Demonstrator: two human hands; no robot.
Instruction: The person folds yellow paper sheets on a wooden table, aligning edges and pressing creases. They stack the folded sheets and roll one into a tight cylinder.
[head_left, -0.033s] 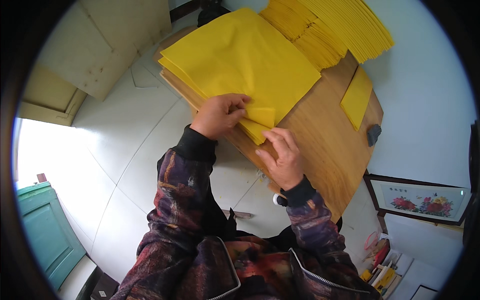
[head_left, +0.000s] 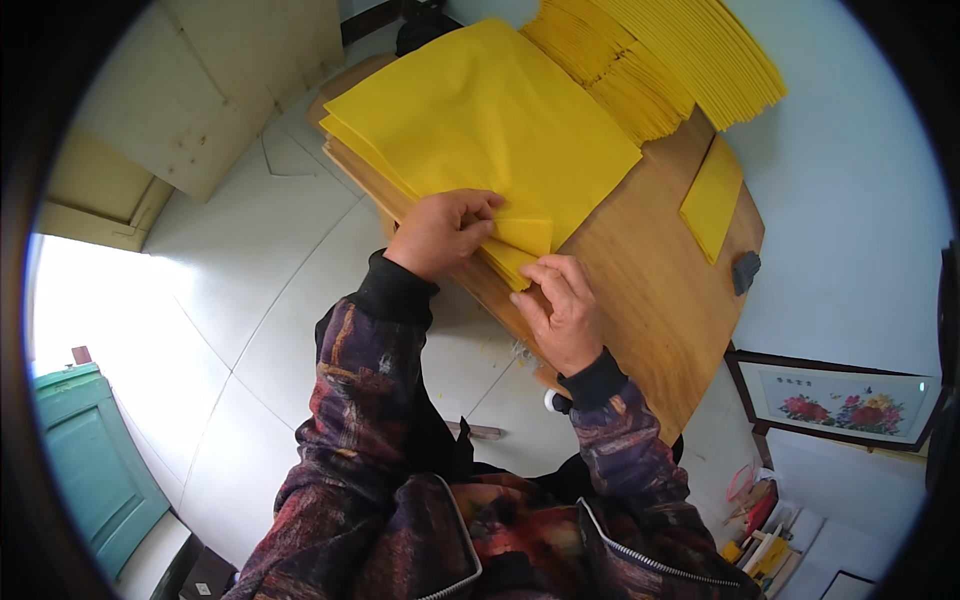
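Note:
A short stack of large yellow sheets (head_left: 450,110), soft like cloth or felt, lies on the wooden table in front of me. My left hand (head_left: 440,235) is closed at its near edge, pinching the top sheet, whose near corner is turned up and folded back. Under that fold, the corner of the lower sheet (head_left: 515,268) sticks out over the table edge. My right hand (head_left: 565,315) is just beside this corner, its thumb and forefinger curved and apart. Whether the fingertips touch the corner is hard to see.
Thick piles of folded yellow pieces (head_left: 690,55) stand at the table's far right. A single folded yellow piece (head_left: 713,200) and a small dark block (head_left: 745,272) lie along the right side of the wooden table (head_left: 640,320). A framed flower picture (head_left: 835,400) leans by the wall.

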